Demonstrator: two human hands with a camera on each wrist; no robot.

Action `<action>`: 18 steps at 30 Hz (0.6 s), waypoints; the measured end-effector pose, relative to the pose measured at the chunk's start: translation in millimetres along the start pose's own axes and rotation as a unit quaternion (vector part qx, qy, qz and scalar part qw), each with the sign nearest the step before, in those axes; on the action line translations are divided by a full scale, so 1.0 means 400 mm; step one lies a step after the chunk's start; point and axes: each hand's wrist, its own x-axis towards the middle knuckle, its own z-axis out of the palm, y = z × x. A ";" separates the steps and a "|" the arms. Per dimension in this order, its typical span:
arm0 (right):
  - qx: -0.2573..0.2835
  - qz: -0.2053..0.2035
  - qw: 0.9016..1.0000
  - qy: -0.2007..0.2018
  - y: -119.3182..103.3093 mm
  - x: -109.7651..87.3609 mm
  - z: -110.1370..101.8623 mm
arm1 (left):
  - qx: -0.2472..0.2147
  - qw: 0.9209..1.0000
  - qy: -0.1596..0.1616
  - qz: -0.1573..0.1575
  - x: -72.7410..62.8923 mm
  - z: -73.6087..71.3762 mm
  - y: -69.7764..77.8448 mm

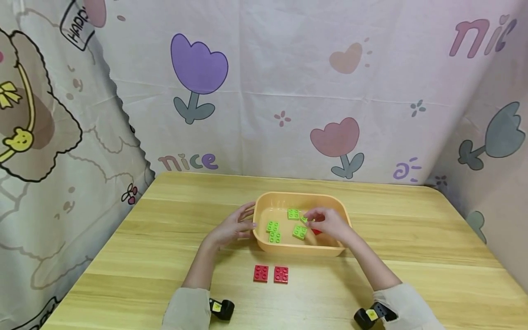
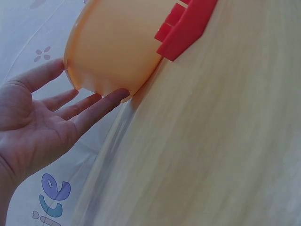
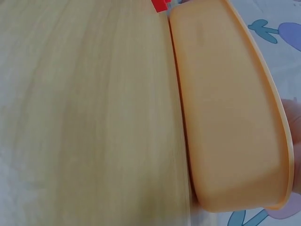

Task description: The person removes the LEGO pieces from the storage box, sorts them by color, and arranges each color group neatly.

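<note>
A light-orange plastic bin (image 1: 284, 249) stands on the table, with several green building bricks (image 1: 299, 232) inside. My left hand (image 1: 233, 225) touches the bin's left end, its fingers fairly straight in the left wrist view. Inside the bin, my right hand (image 1: 330, 223) has curled fingers, with thumb and forefinger at a partly hidden green brick (image 1: 304, 219) that they seem to pinch. Beneath that hand a red brick (image 1: 316, 232) shows in part. In the right wrist view the bin wall (image 3: 230, 108) hides most of the right hand.
Two red bricks (image 1: 261, 273) (image 1: 281, 275) lie side by side on the wooden table (image 1: 165, 256), in front of the bin. A patterned cloth (image 1: 268, 91) hangs behind and at both sides of the table.
</note>
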 end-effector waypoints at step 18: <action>0.007 0.016 0.998 -0.057 -0.041 0.001 0.035 | 0.002 1.000 0.005 -0.005 0.000 0.003 0.002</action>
